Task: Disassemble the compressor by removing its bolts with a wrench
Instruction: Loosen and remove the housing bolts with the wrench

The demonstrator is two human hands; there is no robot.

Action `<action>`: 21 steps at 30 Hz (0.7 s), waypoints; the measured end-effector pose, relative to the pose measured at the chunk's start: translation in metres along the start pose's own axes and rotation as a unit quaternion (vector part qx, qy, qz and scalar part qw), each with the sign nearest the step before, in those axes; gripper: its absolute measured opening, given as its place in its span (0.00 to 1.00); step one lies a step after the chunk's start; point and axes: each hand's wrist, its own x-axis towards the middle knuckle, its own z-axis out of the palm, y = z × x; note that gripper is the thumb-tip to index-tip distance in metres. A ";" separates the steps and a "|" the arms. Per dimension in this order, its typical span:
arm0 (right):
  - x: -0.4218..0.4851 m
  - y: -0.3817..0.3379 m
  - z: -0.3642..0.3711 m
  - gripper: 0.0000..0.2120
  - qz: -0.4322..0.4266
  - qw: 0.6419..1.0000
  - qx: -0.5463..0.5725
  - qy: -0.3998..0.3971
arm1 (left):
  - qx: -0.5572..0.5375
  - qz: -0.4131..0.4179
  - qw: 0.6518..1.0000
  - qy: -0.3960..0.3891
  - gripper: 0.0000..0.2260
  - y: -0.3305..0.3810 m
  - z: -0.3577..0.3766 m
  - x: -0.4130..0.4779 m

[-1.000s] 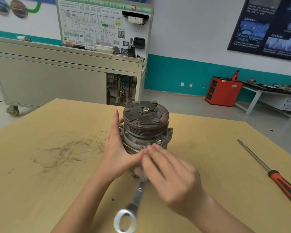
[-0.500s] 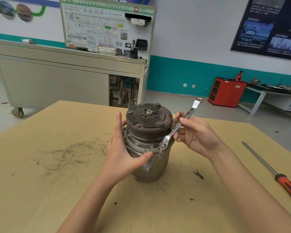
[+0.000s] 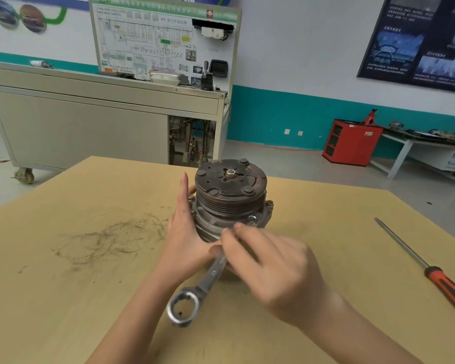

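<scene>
A grey metal compressor with a rusty pulley on top stands upright in the middle of the wooden table. Several bolts ring its flange; one bolt shows at the front right. My left hand presses flat against the compressor's left side, fingers straight, thumb across the front. My right hand grips a silver ring wrench near its far end, in front of the flange. The wrench handle points toward me, its free ring end low over the table. The working end is hidden under my fingers.
A long screwdriver with a red-and-black handle lies at the table's right edge. Dark scuff marks stain the table left of the compressor. Beyond the table stand a grey wheeled cabinet, a red tool cabinet and a workbench.
Half a second ago the wrench pointed up and to the right from a front bolt. My right hand has swung it round, so the handle now points down toward me. The left hand stays put.
</scene>
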 end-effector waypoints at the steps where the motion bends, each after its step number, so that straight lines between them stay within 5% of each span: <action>1: -0.001 -0.004 0.002 0.07 0.005 1.000 -0.004 0.000 | -0.004 -0.005 1.000 0.005 0.53 0.000 0.000 0.002; 7: -0.010 -0.021 0.017 0.08 -0.001 0.998 -0.056 0.002 | -0.007 -0.004 1.000 0.011 0.53 -0.002 0.001 0.003; 10: -0.029 -0.001 0.006 0.16 0.087 0.988 0.120 0.043 | 0.015 -0.010 1.000 0.016 0.54 -0.001 0.000 -0.001; 11: -0.035 0.007 0.002 0.15 0.175 0.953 0.237 0.066 | 0.019 -0.007 1.000 0.014 0.54 -0.001 0.000 -0.001; 12: -0.038 0.016 -0.001 0.13 0.278 0.880 0.376 0.085 | 0.022 -0.006 1.000 0.012 0.53 0.000 -0.001 -0.001; 14: -0.038 0.038 0.000 0.09 0.441 0.674 0.588 0.082 | 0.024 -0.009 1.000 0.007 0.52 0.001 -0.001 -0.001; 16: -0.034 0.065 0.011 0.06 0.509 0.530 0.677 0.028 | 0.023 -0.009 1.000 0.005 0.52 0.002 -0.001 -0.001; 19: -0.021 0.093 0.031 0.11 0.543 0.420 0.726 -0.044 | 0.017 -0.008 1.000 0.006 0.53 0.003 -0.001 -0.002; 21: -0.014 0.101 0.039 0.10 0.537 0.410 0.735 -0.061 | 0.017 -0.008 1.000 0.005 0.53 0.004 -0.001 -0.002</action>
